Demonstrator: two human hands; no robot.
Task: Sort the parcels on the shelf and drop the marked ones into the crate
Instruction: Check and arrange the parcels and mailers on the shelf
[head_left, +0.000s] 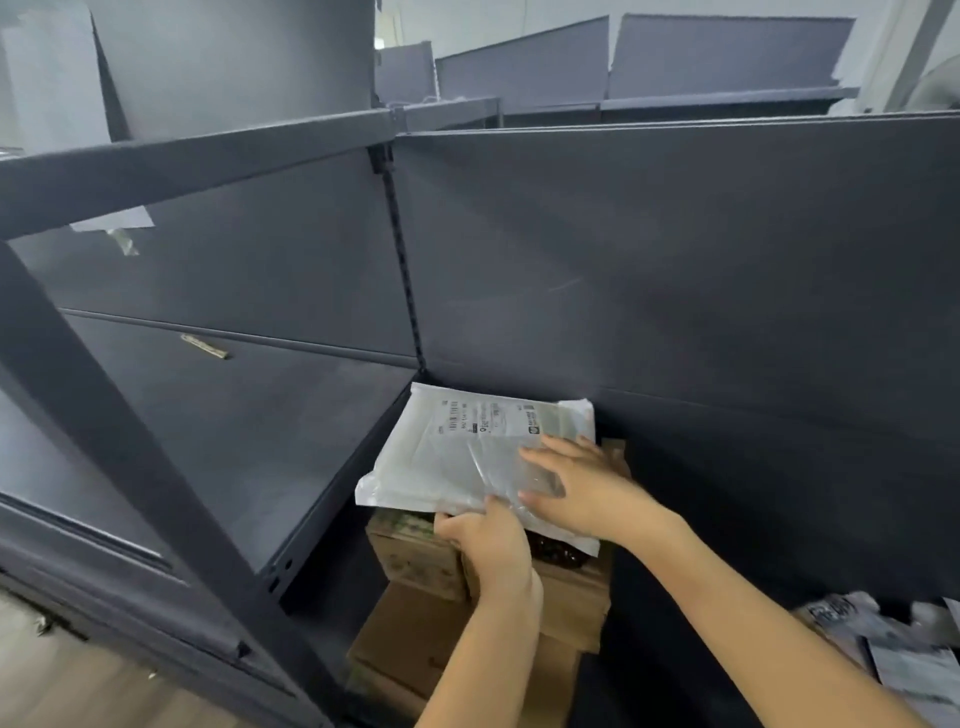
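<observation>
My left hand (491, 540) grips the near edge of a white poly-mailer parcel (467, 457), thumb on top and fingers curled beneath. My right hand (582, 483) lies flat and spread on the parcel's upper face toward its right side, pressing rather than clasping. The parcel rests tilted on a stack of cardboard boxes (415, 561), its far edge close against the grey back panel (675, 270), and its printed shipping label (488, 415) faces up near that far edge.

Judgement on the step in hand: I am reading the parcel for its mark. The film is slick and loose, so I advise keeping the left-hand pinch on the seam, smoothing the wrinkles with the right palm, and tilting the label toward me before deciding. Lifting by the film alone risks the contents sliding.

Surface and room, left to right: a dark grey shelf upright (104, 415) crosses the near left; the steel shelf deck (249, 431) beside the parcel is bare apart from a small scrap of tape (205, 347) on its rear panel. More wrapped parcels (893, 649) lie at lower right, blurred. Further grey racking (623, 67) stands behind. No crate is in view.
</observation>
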